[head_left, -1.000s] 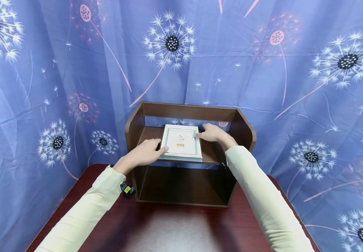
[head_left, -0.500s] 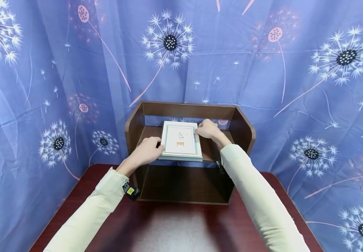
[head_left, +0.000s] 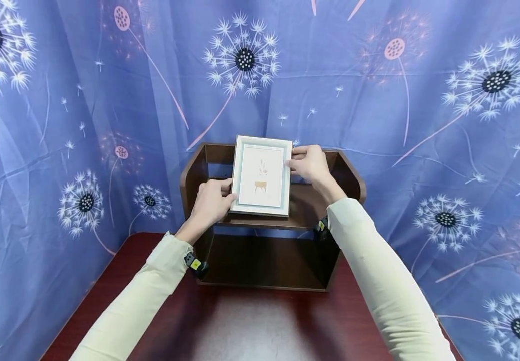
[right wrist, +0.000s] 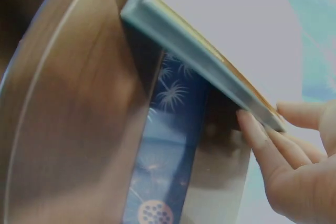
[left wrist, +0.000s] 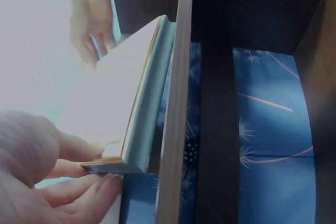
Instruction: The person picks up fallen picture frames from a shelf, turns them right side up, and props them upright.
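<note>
A light-coloured picture frame with a small plant print leans back at a tilt over the upper board of the brown shelf. My left hand grips its left side low down, thumb at the front and fingers behind. On the right side, higher up, my right hand pinches the edge. Close up in the left wrist view, the pale green side of the picture frame shows above the shelf board's edge. In the right wrist view, thumb and fingers clasp the edge near one corner.
The two-level shelf stands on a dark red table, its lower compartment beneath my hands. High side panels flank the upper level. A blue dandelion-patterned curtain hangs behind and at both sides.
The picture frame lay flat on the upper board and now stands tilted up, its top edge raised. My right hand has risen with it; the left has closed round the left edge.
</note>
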Demonstrator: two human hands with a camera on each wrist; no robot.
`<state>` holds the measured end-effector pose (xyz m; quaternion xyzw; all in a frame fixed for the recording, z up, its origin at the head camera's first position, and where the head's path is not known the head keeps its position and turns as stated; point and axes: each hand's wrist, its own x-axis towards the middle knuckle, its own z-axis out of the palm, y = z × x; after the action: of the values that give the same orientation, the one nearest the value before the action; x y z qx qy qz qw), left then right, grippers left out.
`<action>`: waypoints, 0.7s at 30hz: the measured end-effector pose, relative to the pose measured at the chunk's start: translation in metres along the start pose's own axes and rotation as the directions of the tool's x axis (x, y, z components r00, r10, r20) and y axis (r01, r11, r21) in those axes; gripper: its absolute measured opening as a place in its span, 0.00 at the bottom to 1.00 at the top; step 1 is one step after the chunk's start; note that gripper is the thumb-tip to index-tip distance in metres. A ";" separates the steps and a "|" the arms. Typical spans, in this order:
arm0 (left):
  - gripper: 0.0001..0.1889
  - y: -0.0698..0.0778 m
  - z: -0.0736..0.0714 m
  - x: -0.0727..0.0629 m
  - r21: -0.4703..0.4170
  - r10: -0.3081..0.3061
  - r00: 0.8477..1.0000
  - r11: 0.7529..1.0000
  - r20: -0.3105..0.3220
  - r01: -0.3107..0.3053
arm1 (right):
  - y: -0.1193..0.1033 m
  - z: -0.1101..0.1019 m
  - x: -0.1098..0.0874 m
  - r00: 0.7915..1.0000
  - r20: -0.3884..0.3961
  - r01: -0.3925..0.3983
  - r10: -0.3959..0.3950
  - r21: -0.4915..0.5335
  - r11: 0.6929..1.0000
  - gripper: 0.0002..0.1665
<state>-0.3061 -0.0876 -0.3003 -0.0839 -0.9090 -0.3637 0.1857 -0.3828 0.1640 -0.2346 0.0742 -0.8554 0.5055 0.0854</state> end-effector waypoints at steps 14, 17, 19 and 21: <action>0.18 -0.009 0.021 0.031 -0.117 -0.064 0.982 0.992 -0.178 0.044 | -0.002 0.001 -0.001 0.983 -0.129 0.145 -0.132 0.095 0.985 0.28; 0.17 -0.010 0.021 0.030 -0.138 -0.068 0.980 0.990 -0.188 0.042 | 0.000 0.000 -0.006 0.979 -0.132 0.167 -0.155 0.088 0.982 0.29; 0.16 -0.011 0.021 0.027 -0.145 -0.060 0.980 0.989 -0.191 0.032 | 0.001 -0.001 -0.011 0.976 -0.130 0.186 -0.176 0.070 0.980 0.29; 0.16 -0.012 0.021 0.024 -0.149 -0.052 0.979 0.989 -0.195 0.023 | 0.001 -0.003 -0.016 0.973 -0.119 0.207 -0.200 0.054 0.977 0.30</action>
<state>-0.3370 -0.0811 -0.3121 -0.0434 -0.8583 -0.4393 0.2617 -0.3677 0.1681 -0.2376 0.1356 -0.8198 0.5256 0.1826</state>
